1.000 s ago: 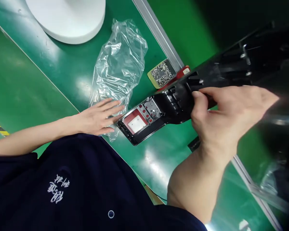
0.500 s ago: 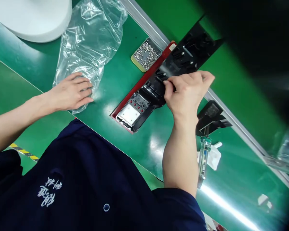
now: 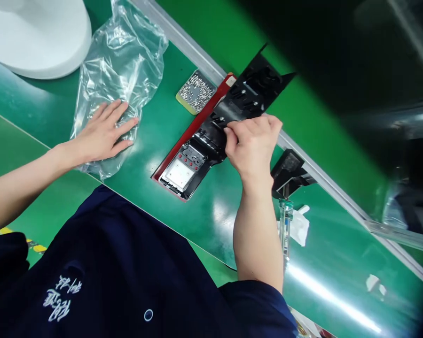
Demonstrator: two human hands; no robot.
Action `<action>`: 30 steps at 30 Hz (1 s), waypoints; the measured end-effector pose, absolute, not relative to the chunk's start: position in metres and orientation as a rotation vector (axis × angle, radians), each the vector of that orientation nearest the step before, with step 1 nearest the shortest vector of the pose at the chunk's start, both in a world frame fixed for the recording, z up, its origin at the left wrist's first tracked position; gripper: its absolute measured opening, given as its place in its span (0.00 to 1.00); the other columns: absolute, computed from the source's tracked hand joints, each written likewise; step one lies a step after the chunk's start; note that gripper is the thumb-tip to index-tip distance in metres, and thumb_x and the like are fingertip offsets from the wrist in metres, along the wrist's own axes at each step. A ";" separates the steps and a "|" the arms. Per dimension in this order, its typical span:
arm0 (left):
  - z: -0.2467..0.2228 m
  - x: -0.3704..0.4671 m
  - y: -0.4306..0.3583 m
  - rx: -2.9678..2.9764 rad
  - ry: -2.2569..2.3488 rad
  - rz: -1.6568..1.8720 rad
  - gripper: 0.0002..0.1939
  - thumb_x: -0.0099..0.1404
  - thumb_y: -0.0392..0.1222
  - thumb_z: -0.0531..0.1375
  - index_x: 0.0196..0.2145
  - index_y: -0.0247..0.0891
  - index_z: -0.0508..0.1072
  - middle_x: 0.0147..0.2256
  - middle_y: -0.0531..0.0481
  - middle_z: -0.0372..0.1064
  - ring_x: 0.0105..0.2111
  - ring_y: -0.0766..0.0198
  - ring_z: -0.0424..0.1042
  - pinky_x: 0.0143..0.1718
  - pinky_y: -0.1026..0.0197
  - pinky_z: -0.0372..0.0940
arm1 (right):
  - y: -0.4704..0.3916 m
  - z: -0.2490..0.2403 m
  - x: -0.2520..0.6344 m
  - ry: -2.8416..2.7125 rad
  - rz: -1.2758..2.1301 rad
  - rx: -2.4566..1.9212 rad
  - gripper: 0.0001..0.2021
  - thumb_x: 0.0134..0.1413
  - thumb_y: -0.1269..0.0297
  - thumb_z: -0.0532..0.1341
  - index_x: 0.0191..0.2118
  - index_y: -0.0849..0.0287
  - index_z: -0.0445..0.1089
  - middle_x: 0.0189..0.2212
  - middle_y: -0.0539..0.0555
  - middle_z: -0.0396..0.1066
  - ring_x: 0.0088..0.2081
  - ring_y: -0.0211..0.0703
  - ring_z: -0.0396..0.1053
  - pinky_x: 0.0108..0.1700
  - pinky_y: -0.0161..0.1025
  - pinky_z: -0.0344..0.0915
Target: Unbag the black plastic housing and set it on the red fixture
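Black plastic housing (image 3: 229, 126): lying on a red fixture (image 3: 193, 129) on the green bench; right hand (image 3: 252, 145) gripping its middle. Clear plastic bag (image 3: 120, 70): left of the housing, left hand (image 3: 104, 134) spread flat on it. Tray of screws (image 3: 196, 91): just beside the housing's upper left.

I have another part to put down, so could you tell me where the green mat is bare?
Bare: the green mat between the clear plastic bag and long black plastic panel. Crowded: right of the right hand.
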State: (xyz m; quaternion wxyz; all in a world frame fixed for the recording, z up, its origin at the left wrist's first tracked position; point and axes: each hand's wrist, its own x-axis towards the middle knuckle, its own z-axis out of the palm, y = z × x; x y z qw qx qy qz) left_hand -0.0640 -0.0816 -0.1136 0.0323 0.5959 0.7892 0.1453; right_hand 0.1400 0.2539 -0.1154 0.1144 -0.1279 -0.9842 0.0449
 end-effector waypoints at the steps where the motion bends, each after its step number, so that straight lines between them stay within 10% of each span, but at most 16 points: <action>1: -0.118 -0.064 -0.081 1.851 2.396 0.475 0.28 0.72 0.54 0.50 0.63 0.35 0.62 0.67 0.32 0.43 0.67 0.37 0.46 0.65 0.30 0.46 | 0.252 -0.109 0.138 -2.898 0.090 -0.349 0.20 0.72 0.59 0.46 0.45 0.66 0.71 0.37 0.61 0.61 0.48 0.49 0.56 0.62 0.56 0.47; 12: -0.130 -0.054 -0.077 2.151 2.329 0.626 0.22 0.70 0.47 0.56 0.57 0.31 0.66 0.61 0.29 0.57 0.64 0.39 0.55 0.62 0.34 0.56 | 0.234 -0.093 0.136 -2.910 0.015 -0.513 0.16 0.68 0.63 0.51 0.40 0.67 0.73 0.37 0.60 0.62 0.45 0.47 0.57 0.55 0.47 0.55; 30: -0.084 -0.077 0.035 2.141 2.246 0.718 0.22 0.71 0.39 0.43 0.44 0.29 0.76 0.39 0.39 0.73 0.38 0.56 0.73 0.37 0.55 0.71 | 0.281 -0.156 0.159 -1.742 1.008 -1.041 0.30 0.54 0.37 0.53 0.36 0.67 0.60 0.25 0.54 0.60 0.27 0.35 0.62 0.33 0.30 0.63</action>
